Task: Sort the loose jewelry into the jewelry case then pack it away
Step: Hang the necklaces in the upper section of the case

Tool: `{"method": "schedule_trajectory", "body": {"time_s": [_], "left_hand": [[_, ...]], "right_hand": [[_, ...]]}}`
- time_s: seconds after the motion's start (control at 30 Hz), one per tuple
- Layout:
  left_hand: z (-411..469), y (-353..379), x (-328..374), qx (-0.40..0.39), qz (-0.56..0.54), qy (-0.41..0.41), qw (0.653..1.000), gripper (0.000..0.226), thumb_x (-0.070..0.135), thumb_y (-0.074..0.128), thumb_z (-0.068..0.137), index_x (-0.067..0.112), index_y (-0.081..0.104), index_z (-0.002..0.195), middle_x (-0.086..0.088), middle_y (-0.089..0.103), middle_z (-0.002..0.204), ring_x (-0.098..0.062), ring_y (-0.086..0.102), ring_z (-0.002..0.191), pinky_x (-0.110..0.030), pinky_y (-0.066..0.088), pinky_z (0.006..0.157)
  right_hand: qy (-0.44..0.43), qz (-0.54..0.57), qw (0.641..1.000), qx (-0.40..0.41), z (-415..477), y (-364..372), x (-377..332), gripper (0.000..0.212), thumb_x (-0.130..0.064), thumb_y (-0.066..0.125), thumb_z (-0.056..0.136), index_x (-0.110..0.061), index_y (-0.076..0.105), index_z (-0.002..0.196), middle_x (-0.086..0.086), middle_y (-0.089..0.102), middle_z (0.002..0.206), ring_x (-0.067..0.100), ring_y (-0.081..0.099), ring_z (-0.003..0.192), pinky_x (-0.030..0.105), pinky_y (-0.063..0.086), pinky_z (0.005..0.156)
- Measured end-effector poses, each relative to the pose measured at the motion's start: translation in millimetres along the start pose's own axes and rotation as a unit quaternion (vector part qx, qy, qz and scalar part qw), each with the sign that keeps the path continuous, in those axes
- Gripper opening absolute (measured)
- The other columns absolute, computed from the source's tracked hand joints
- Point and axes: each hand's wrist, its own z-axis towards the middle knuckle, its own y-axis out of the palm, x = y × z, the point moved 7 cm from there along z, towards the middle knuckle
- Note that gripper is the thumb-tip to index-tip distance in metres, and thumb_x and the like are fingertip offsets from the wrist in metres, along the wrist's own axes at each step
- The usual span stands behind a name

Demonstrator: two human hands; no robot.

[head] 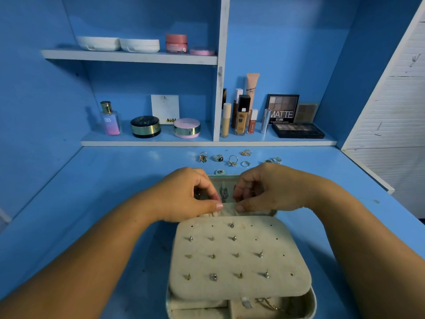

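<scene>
- Beige velvet fills the middle of the shot: the jewelry case (pixel 313 303) lies wide open on the blue desk (pixel 92 192), its lid tipped back away from the person
- Folded down over the case's base is the earring panel (pixel 249 267), with rows of studs (pixel 213 276) poked through it and a few holes bare
- At the far edge of the case, where panel meets lid, the left hand (pixel 187 195) is in with fingers curled, thumb and forefinger pinching the lid's gathered pocket edge (pixel 228 210)
- The right hand (pixel 264 188) mirrors it from the other side, thumb tip and fingers nipping the same pocket edge, so both hands have it gripped and pulled taut between them
- Just behind that strip, inside the case's lid, a silver dangling piece (pixel 224 193) shows between the two hands
- At the near end of the case, below the panel's front edge, the open compartments peek out and a gold chain (pixel 270 305) lies in the right-hand one
- Beyond the case on the desk, a snap tab (pixel 220 172) sticks out from the lid's far rim
- Further beyond the case the loose pieces wait in a ragged row: a flower-topped ring (pixel 203 157), a dark-stoned signet ring (pixel 218 158), a gold ring (pixel 233 160), a thin silver band (pixel 245 163), a gold tangle (pixel 246 153) and a silver pair (pixel 274 160)
- Well behind the case, the shelf (pixel 147 143) carries a perfume bottle (pixel 110 118) and an eyeshadow palette (pixel 282 109) among other cosmetics
</scene>
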Motion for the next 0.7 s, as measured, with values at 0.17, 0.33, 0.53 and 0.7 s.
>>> {"method": "schedule_trajectory", "body": {"time_s": [0.17,0.33,0.53,0.7], "left_hand": [[3.4,-3.7,-7.2,0.044,0.067,0.015,0.997,0.019,0.049,0.078,0.073,0.047,0.065,0.088,0.015,0.054,0.1,-0.005,0.053,0.099,-0.029,0.046,0.089],[5.6,-2.6,-17.1,0.048,0.087,0.001,0.995,0.069,0.059,0.071,0.075,0.034,0.05,0.137,0.021,0.043,0.13,0.001,0.044,0.122,-0.025,0.038,0.105],[7.8,3.0,-20.6,0.032,0.084,-0.008,0.996,0.074,0.057,0.068,0.08,0.032,0.042,0.144,0.021,0.047,0.129,0.0,0.047,0.12,-0.028,0.04,0.106],[8.7,4.1,-21.6,0.029,0.082,-0.003,0.996,0.074,0.057,0.066,0.081,0.034,0.04,0.146,0.023,0.047,0.129,0.002,0.046,0.119,-0.027,0.04,0.105]], "right_hand": [[-0.017,0.0,1.0,0.008,1.9,-1.6,1.6,0.004,-0.032,0.073,0.081,-0.028,0.072,0.083,-0.009,0.07,0.079,0.003,0.06,0.07,0.017,0.049,0.065],[-0.021,-0.003,0.969,0.245,11.3,-33.8,28.3,0.002,-0.027,0.068,0.084,-0.026,0.069,0.085,-0.014,0.063,0.078,0.0,0.053,0.066,0.009,0.039,0.06],[0.093,-0.116,0.941,0.303,30.0,-50.7,73.7,0.018,-0.024,0.059,0.091,-0.028,0.066,0.108,-0.002,0.06,0.113,0.021,0.047,0.106,0.037,0.043,0.089],[0.161,-0.16,0.939,0.26,50.1,-56.1,73.5,0.028,-0.026,0.046,0.098,-0.03,0.059,0.123,0.003,0.056,0.129,0.028,0.035,0.126,0.044,0.031,0.096]]}}
